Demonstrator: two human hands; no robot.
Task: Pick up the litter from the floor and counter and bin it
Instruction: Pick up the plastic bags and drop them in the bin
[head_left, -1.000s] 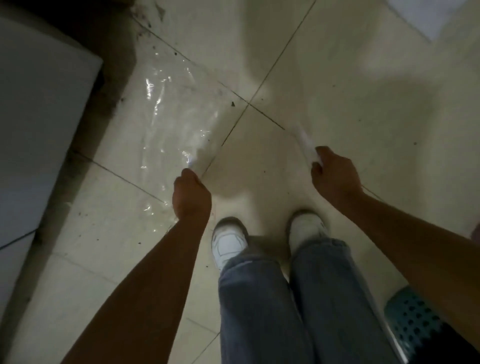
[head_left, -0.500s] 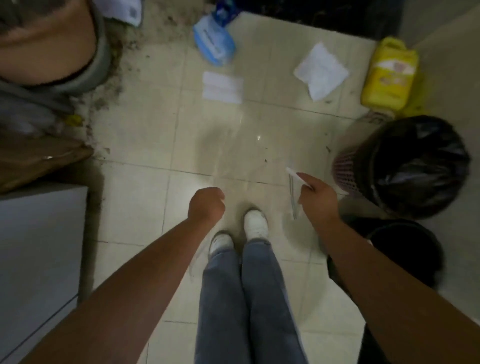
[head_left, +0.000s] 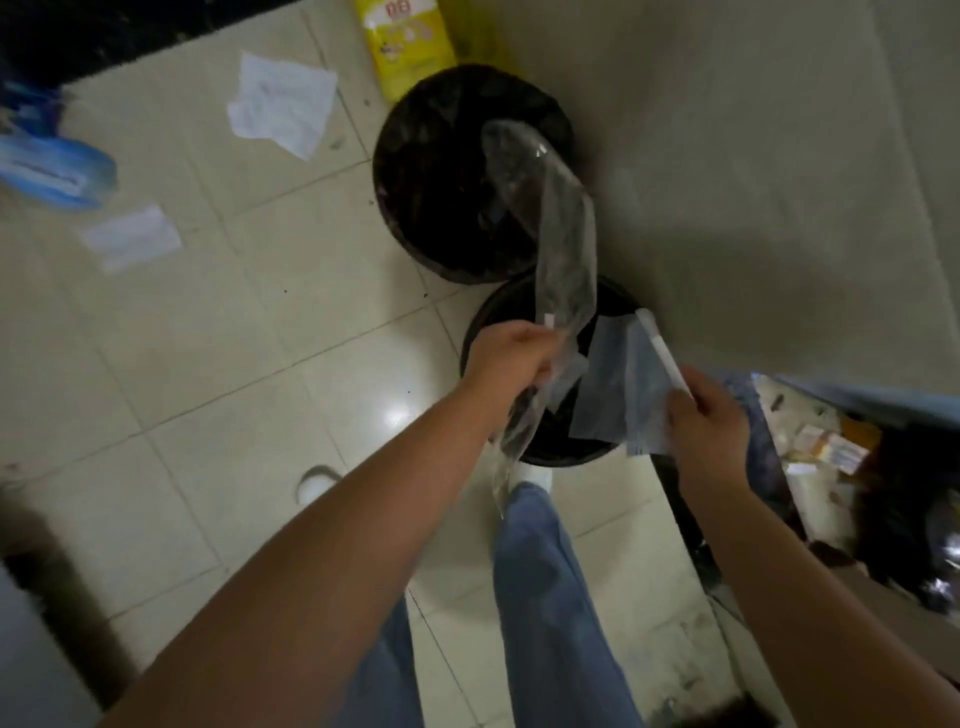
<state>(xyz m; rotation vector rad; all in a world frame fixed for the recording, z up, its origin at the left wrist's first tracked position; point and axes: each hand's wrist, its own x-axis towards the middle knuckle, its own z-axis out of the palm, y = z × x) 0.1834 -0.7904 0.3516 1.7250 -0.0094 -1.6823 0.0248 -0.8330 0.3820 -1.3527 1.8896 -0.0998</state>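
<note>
Far left on the tiled floor (head_left: 218, 364): a blue packet (head_left: 52, 166), blurred. Beside it lies a small white slip (head_left: 132, 238), and further back a crumpled white paper (head_left: 283, 101). A yellow container (head_left: 408, 44) stands against the wall, touching the far rim of a black-lined bin (head_left: 431, 176). A second dark bin (head_left: 498, 312) sits just nearer the person. The left hand (head_left: 511, 358) is clenched around a long clear plastic sheet (head_left: 558, 223), which arches up over the black-lined bin. The right hand (head_left: 709, 421) pinches a smaller clear bag (head_left: 618, 395) by its white strip, above the nearer bin. Far right, assorted clutter, indistinct.
</note>
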